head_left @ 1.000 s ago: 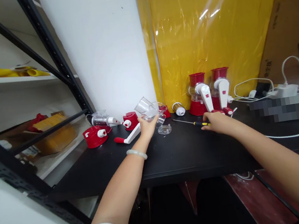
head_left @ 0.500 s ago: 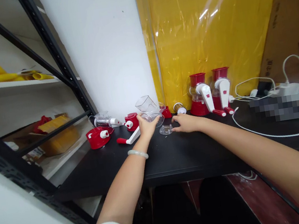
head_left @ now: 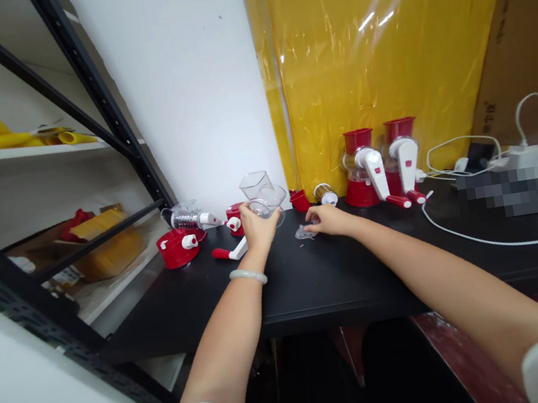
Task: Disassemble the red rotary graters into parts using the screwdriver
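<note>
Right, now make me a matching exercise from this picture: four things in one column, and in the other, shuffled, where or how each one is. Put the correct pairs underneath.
Things
1. Clear plastic housing
2. Clear flat piece
3. Pale bracelet
4. Pair of tall grinders

Places and states
A. Worn around the left wrist
B. Standing upright in front of the yellow sheet
C. Held in the left hand
D. Low over the black tabletop, at the fingers of the right hand

Pairs: 1-C, 2-D, 3-A, 4-B
</note>
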{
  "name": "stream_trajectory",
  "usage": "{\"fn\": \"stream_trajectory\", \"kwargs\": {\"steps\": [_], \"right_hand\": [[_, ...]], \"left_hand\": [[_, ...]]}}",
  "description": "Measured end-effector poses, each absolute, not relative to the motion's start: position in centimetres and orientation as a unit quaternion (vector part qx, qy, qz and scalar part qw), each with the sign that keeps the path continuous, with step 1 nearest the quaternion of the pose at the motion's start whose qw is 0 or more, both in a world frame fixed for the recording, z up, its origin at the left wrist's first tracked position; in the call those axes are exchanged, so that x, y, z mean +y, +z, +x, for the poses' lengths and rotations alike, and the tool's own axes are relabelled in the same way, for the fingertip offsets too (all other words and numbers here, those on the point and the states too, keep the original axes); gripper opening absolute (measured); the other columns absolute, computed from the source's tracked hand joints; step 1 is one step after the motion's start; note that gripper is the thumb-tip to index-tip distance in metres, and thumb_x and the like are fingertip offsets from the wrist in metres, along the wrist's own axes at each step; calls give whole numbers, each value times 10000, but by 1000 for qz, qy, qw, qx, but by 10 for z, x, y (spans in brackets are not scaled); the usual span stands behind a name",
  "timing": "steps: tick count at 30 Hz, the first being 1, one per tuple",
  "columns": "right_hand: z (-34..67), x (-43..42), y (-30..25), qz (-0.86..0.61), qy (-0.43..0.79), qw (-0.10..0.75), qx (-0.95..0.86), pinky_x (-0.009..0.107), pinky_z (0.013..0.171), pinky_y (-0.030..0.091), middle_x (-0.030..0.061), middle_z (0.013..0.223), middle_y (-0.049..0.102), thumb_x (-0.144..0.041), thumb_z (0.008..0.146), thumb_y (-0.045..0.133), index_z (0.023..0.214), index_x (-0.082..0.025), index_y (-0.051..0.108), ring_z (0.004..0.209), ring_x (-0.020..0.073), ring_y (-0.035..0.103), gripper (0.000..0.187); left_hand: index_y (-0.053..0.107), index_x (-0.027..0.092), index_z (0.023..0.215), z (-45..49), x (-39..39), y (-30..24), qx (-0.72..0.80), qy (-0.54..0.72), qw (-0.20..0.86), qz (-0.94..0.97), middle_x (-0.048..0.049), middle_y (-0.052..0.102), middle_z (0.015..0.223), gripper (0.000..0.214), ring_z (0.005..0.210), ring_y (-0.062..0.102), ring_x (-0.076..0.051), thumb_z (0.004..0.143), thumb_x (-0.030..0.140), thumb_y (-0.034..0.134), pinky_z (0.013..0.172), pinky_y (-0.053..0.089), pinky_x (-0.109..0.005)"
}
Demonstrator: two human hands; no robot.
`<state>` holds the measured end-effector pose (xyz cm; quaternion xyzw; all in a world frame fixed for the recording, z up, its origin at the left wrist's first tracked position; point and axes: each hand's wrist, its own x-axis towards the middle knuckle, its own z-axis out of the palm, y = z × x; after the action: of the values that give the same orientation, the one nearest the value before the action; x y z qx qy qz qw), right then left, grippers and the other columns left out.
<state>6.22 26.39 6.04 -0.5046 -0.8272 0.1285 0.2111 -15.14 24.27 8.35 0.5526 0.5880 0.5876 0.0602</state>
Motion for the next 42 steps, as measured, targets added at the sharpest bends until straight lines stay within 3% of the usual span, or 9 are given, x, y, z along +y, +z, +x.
{"fn": "stream_trajectory", "kwargs": {"steps": [3,12,19,29,34,39,42], "right_hand": [[76,268,65,-507,147,251,-812,396,912,562,98,1235,621,-383,992,597,1261,-152,608,1057,189,636,355],[89,278,59,-515,150,363,-761,389,904,563,93,1205,632,-386,991,599,1238,-148,617,1034,182,640,344],[91,282,55,-511,139,368,-764,370,879,569,85,1164,645,-391,994,594,1205,-145,628,994,168,647,326],[89,277,59,-519,141,354,-765,378,894,565,88,1182,641,-388,993,596,1211,-147,628,1014,173,644,326],[90,276,61,-528,142,355,-759,371,884,568,86,1169,644,-385,994,596,1201,-146,631,1001,169,646,318],[90,275,61,-530,142,350,-759,367,873,570,82,1148,648,-389,991,601,1191,-139,632,988,167,648,321],[89,275,60,-531,143,345,-760,377,887,567,87,1173,642,-390,991,600,1211,-142,626,1008,173,646,332]], "left_hand": [[355,199,1221,-158,242,96,612,584,16,532,-195,519,1337,713,1317,507,-315,716,348,837,1102,394,-424],[345,180,1178,-139,296,116,684,487,-9,544,-230,539,1284,734,1253,578,-347,656,288,850,965,496,-409],[373,178,1182,-133,325,104,723,397,-30,565,-276,575,1272,759,1211,630,-392,617,214,878,948,505,-439],[401,107,1262,-146,327,91,743,309,-40,592,-304,673,1167,783,1133,677,-415,685,372,859,873,513,-426],[422,62,1351,-148,323,90,761,288,-38,580,-280,644,1238,841,1155,663,-378,728,443,838,899,526,-416],[569,169,1316,-149,316,96,783,254,-32,566,-120,608,1313,425,1120,640,-257,955,384,632,937,557,-472],[582,167,1300,-148,309,99,790,239,-17,564,-117,611,1305,401,1116,639,-255,955,363,637,928,564,-470]]}}
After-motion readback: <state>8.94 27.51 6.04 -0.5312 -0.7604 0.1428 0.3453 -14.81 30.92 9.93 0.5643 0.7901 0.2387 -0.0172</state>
